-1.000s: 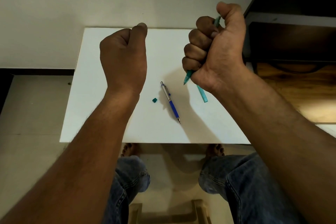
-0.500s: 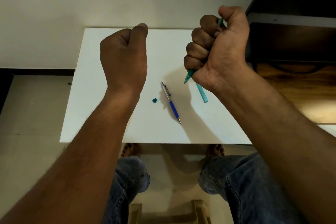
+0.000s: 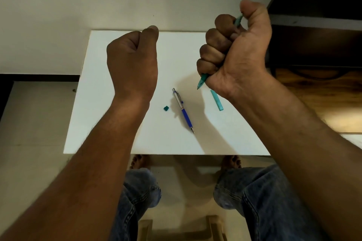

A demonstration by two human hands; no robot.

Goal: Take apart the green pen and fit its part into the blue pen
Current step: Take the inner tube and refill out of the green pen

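My right hand (image 3: 235, 53) is a fist around the green pen (image 3: 201, 81), held above the white table (image 3: 117, 133); the pen's tip pokes out below the fist and its rear end shows by the thumb. My left hand (image 3: 133, 60) is a closed fist above the table's left half; whether it holds anything is hidden. The blue pen (image 3: 184, 111), silver at its far end and tip toward me, lies on the table between my hands. A small green cap piece (image 3: 166, 108) lies just left of it. A green tube, the pen's cap (image 3: 217, 100), lies to the right under my right wrist.
A dark shelf unit (image 3: 317, 45) and a wooden surface (image 3: 323, 103) stand right of the table. The wall is directly behind the table. My knees in jeans and a wooden stool (image 3: 213, 227) are below the table's near edge.
My right fist with the green pen has shifted slightly right and up. The left fist and the things on the table have not moved.
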